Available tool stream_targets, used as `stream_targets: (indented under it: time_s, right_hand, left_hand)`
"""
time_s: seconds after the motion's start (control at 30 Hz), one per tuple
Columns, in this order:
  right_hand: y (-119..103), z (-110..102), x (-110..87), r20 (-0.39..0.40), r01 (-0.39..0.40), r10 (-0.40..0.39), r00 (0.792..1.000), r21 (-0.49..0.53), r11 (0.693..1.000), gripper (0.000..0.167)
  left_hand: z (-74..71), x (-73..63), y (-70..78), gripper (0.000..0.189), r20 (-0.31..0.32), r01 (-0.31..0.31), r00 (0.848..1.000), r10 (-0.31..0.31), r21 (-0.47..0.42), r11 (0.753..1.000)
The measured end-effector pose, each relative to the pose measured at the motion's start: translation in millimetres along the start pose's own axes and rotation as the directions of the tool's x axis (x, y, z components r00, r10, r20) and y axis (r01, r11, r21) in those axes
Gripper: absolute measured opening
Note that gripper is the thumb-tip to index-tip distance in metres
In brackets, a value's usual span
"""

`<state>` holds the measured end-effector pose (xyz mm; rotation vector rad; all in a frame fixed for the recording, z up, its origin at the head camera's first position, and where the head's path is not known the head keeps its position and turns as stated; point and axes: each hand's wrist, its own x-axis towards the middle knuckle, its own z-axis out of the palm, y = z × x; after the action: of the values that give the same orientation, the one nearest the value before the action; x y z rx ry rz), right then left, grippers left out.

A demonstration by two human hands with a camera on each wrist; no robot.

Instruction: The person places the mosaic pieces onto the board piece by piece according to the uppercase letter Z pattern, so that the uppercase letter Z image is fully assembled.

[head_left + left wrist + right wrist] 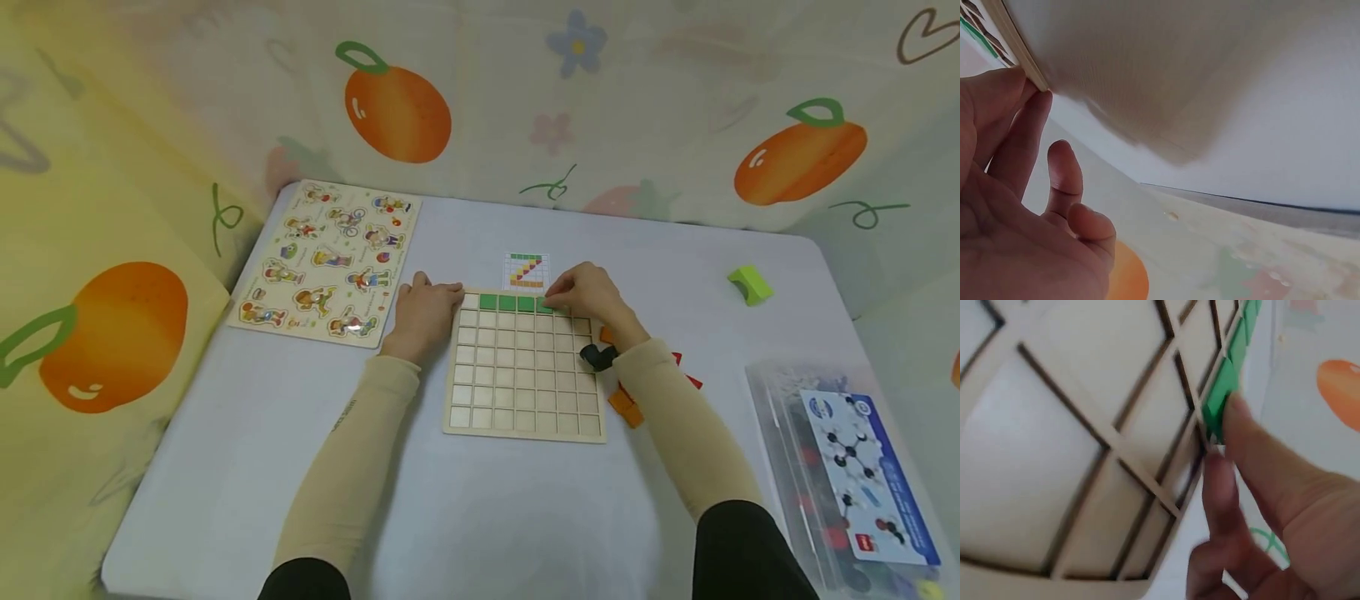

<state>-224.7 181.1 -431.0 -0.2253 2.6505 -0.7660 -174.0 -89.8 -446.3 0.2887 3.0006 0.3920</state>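
Observation:
A wooden grid board [522, 367] lies in front of me on the white table, with green square tiles [507, 303] along its far row. My left hand [422, 312] holds the board's far left corner, thumb and finger at its edge; in the left wrist view its other fingers stand loosely away. My right hand [588, 296] pinches a green tile [1221, 387] at the far row, beside those laid there. Just beyond the board is a small pattern card [527, 271] with green, red, yellow and orange squares.
Right of the board lie a black curved piece [597, 357], orange tiles [626, 406] and red tiles [694, 382], partly under my right forearm. A puzzle board [326, 262] is at the left. Farther right are a green arch block [750, 285] and a clear plastic box [780, 450].

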Motion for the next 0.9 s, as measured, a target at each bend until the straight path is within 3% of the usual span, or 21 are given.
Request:
stream_targets:
  time_s: [0.27,0.5,0.67,0.9]
  right_hand:
    - [-4.8,6.7,-0.4,-0.023,-0.049,0.048,0.999,-0.05,0.998,0.029]
    - [5.6,-9.8,-12.0,-0.07,-0.045,0.052,0.996,0.101,0.994,0.031]
    - [31.4,-27.0,-30.9,-0.064,-0.099,0.103,0.993,0.061,0.993,0.032]
    - [71.1,-45.1,-78.7,-0.015,-0.194,0.194,0.981,-0.074,0.978,0.034]
  left_hand:
    - [-0.4,-1.8,-0.2,0.038,0.017,0.003,1.0,-0.004,0.032,0.999]
    - [-3.1,-0.5,-2.2,0.039,0.022,0.011,1.0,-0.011,0.035,0.999]
    - [-3.0,-1.1,-3.5,0.039,0.034,0.013,0.999,-0.015,0.04,0.999]
    - [0.8,-1.5,1.0,0.038,0.02,-0.003,1.0,0.003,0.025,1.0]
